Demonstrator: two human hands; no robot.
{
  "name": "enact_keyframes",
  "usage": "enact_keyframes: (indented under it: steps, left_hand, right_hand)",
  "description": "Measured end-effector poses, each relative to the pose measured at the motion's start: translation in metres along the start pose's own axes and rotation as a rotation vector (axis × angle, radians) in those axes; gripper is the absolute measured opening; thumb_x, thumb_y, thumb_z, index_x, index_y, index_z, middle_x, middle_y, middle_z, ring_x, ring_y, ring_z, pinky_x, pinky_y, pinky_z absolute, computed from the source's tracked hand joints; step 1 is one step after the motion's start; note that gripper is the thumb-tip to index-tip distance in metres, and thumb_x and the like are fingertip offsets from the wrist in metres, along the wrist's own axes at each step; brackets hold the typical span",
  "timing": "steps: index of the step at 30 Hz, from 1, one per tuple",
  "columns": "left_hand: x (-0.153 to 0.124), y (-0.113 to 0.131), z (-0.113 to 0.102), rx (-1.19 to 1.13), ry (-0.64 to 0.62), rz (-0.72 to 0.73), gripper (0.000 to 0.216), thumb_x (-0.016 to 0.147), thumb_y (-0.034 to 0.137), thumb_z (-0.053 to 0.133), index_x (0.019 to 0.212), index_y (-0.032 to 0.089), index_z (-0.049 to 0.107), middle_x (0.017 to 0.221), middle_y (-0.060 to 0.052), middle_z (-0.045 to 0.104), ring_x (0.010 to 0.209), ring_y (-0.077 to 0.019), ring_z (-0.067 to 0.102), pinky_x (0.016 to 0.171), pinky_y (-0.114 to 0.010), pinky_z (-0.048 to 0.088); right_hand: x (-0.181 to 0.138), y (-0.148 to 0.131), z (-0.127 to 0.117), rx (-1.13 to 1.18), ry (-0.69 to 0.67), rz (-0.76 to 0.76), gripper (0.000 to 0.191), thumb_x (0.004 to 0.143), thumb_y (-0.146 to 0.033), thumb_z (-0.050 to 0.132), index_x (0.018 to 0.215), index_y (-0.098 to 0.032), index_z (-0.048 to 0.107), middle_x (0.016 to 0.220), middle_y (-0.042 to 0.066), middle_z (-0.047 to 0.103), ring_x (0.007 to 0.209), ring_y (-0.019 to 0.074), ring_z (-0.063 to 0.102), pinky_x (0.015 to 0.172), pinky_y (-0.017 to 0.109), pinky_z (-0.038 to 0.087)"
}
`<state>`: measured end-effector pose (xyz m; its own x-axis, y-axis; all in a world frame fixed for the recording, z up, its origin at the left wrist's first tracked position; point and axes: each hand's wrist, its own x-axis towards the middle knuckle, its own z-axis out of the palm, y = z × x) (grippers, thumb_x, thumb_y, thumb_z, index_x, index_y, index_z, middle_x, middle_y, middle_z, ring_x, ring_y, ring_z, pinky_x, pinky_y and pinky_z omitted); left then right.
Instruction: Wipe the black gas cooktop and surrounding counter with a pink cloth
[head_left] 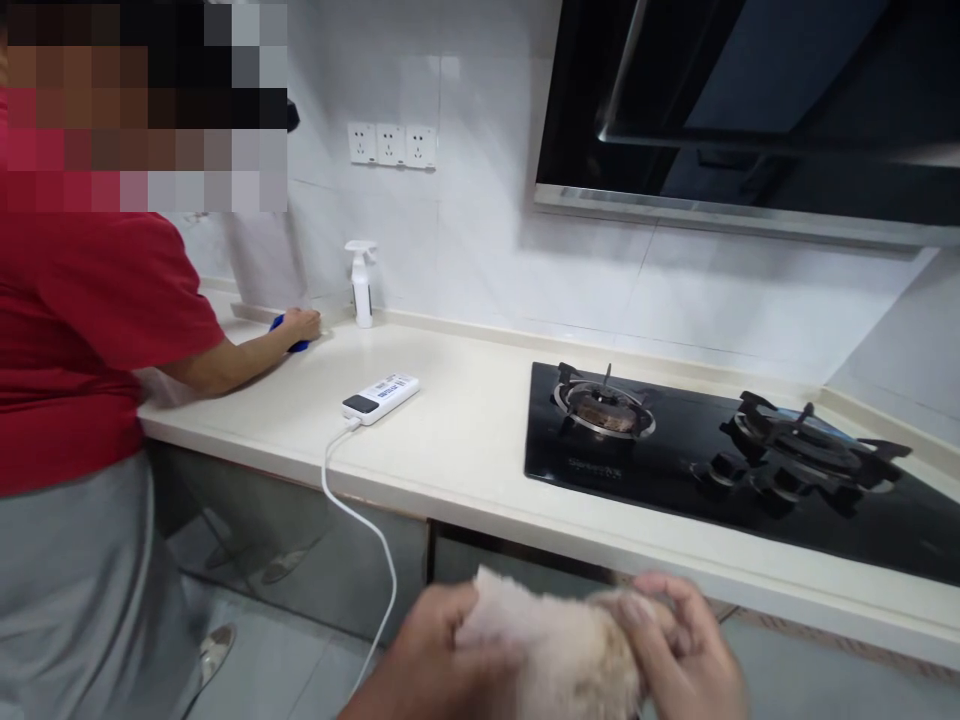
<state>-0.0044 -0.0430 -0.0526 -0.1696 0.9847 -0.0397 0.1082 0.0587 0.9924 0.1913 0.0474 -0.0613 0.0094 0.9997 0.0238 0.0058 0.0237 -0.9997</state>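
Low in front of the counter edge, a pale cloth (555, 640) with brownish stains is stretched between my two hands. My left hand (442, 650) grips its left side, thumb on top. My right hand (675, 640) pinches the right side with bent fingers. The cloth's lower part runs out of the frame, and motion blurs it somewhat. Both hands are below the countertop, in front of the cabinet doors, left of and below the gas stove (592, 480).
On the cream countertop (457, 420) lies a white power bank (382, 398) with a white cable (382, 540) hanging down toward me. A spray bottle (362, 285) stands by the wall. At left a person in red (112, 300) presses a blue cloth (296, 340) onto the counter. A range hood (735, 120) overhangs the stove.
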Motion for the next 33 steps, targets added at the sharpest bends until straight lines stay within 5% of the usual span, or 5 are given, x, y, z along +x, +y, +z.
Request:
enact_keyframes:
  steps: [5, 10, 15, 25, 33]
  left_hand:
    - [0.051, 0.052, -0.028, 0.313, 0.488, 0.256, 0.042, 0.079, 0.057, 0.074, 0.100, 0.019, 0.075, 0.089, -0.005, 0.072, 0.084, -0.0233, 0.066, 0.075, -0.034, 0.055]
    - [0.061, 0.026, -0.040, 0.667, 0.695, 0.445, 0.049, 0.092, 0.044, 0.063, 0.138, 0.027, 0.060, 0.137, -0.012, 0.062, 0.132, -0.0318, 0.055, 0.111, -0.053, 0.045]
    - [0.074, -0.021, 0.007, 1.196, 0.295, 0.585, 0.086, 0.075, 0.058, 0.083, 0.150, 0.037, 0.049, 0.163, -0.016, 0.039, 0.149, -0.0456, 0.034, 0.115, -0.070, 0.033]
    - [0.124, 0.007, 0.062, 1.355, 0.208, 0.434, 0.100, 0.059, 0.079, 0.082, 0.139, 0.024, 0.061, 0.153, -0.024, 0.048, 0.137, -0.0537, 0.044, 0.107, -0.069, 0.038]
    - [0.116, -0.023, 0.055, 1.335, 0.251, 0.855, 0.076, 0.084, 0.070, 0.068, 0.147, 0.030, 0.051, 0.153, -0.011, 0.050, 0.136, -0.0384, 0.046, 0.103, -0.051, 0.045]
  right_hand:
    - [0.077, -0.023, 0.010, -0.163, -0.119, -0.375, 0.057, 0.087, -0.069, 0.064, 0.116, -0.020, 0.062, 0.097, 0.007, 0.069, 0.089, 0.0226, 0.066, 0.074, 0.032, 0.054]
    - [0.127, -0.002, -0.016, -0.562, -0.113, -0.721, 0.042, 0.095, -0.062, 0.054, 0.109, -0.024, 0.068, 0.117, 0.010, 0.065, 0.110, 0.0285, 0.060, 0.085, 0.041, 0.051]
    - [0.167, 0.013, -0.043, -0.781, 0.073, -0.898, 0.044, 0.099, -0.060, 0.045, 0.102, -0.024, 0.069, 0.110, 0.011, 0.065, 0.106, 0.0313, 0.059, 0.093, 0.050, 0.045]
    - [0.188, 0.033, -0.038, -0.807, -0.045, -0.759, 0.053, 0.096, -0.066, 0.043, 0.103, -0.022, 0.072, 0.113, 0.014, 0.063, 0.113, 0.0331, 0.057, 0.100, 0.051, 0.044]
    - [0.203, 0.049, -0.051, -1.014, -0.067, -0.720, 0.064, 0.094, -0.071, 0.037, 0.112, -0.022, 0.074, 0.125, 0.018, 0.057, 0.127, 0.0395, 0.050, 0.104, 0.060, 0.042]
